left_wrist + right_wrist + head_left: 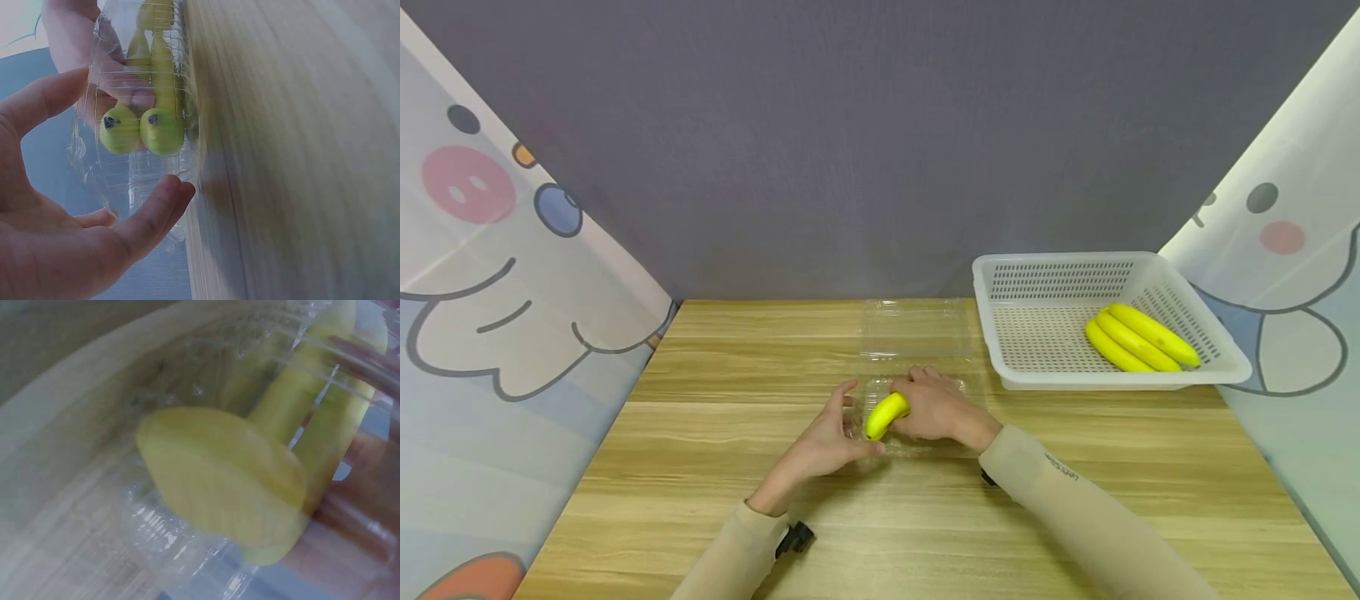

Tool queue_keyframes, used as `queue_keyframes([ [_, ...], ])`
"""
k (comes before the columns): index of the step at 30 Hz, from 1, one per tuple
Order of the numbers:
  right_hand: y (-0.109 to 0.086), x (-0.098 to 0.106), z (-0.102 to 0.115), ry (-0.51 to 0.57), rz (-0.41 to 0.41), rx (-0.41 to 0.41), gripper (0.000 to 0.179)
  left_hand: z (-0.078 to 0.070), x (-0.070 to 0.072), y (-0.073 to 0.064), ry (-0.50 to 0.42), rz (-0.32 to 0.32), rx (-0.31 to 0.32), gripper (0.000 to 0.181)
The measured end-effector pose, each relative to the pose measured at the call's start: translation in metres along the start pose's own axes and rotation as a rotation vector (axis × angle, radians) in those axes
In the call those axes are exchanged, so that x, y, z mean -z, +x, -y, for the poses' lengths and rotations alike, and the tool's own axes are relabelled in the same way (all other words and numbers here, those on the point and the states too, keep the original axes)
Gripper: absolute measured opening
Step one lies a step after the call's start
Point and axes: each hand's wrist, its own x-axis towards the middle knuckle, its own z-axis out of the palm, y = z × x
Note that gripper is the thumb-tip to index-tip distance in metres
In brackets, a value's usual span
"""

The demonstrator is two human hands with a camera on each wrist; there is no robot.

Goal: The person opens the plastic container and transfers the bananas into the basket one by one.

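A clear plastic clamshell box (981, 387) sits on the table, its lid (917, 329) laid back behind it. My right hand (936, 408) reaches into the box and grips a yellow banana (887, 414), whose tip sticks out to the left. Two banana ends, one above the other, show through the box wall in the left wrist view, the upper banana (119, 134) closer to the right hand's fingers. My left hand (823, 442) spans the box's left end with thumb and fingers spread, fingertips at its edge. The right wrist view shows bananas (219, 475) blurred through clear plastic.
A white perforated basket (1000, 350) stands at the back right, with three bananas (1138, 337) in its right part. The wooden table (737, 350) meets a grey wall panel (820, 167) behind. Printed curtains hang on both sides.
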Motion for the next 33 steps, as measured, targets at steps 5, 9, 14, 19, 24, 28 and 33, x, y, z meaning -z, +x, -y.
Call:
queue_keyframes([
  [5,-0.0004,0.0006,0.0017,-0.021,0.015,0.001,0.038,-0.0001,0.0001,0.0001,-0.001,0.003,0.003,0.112],
  [9,-0.0004,0.0003,0.0018,-0.034,0.018,0.004,0.039,0.0001,0.0004,-0.0002,-0.006,0.009,0.004,0.113],
  [14,-0.0003,-0.0007,0.0012,-0.04,0.005,0.019,0.037,-0.0002,0.0003,-0.0004,-0.006,0.01,0.0,0.113],
  [19,0.0001,-0.0014,0.0004,-0.04,-0.004,0.031,0.036,0.0002,0.0003,-0.0004,-0.008,0.009,-0.005,0.113],
  [24,0.0003,-0.0017,0.0007,-0.051,-0.013,0.028,0.036,0.0,0.0004,-0.0006,-0.015,0.008,-0.003,0.112],
  [28,0.001,-0.0018,0.001,-0.071,-0.018,0.027,0.038,-0.0005,0.0003,-0.0008,-0.022,0.008,-0.001,0.112],
  [33,0.0016,-0.0019,0.0002,-0.061,-0.019,0.034,0.036,-0.0008,0.0004,-0.0009,-0.021,0.003,0.0,0.113],
])
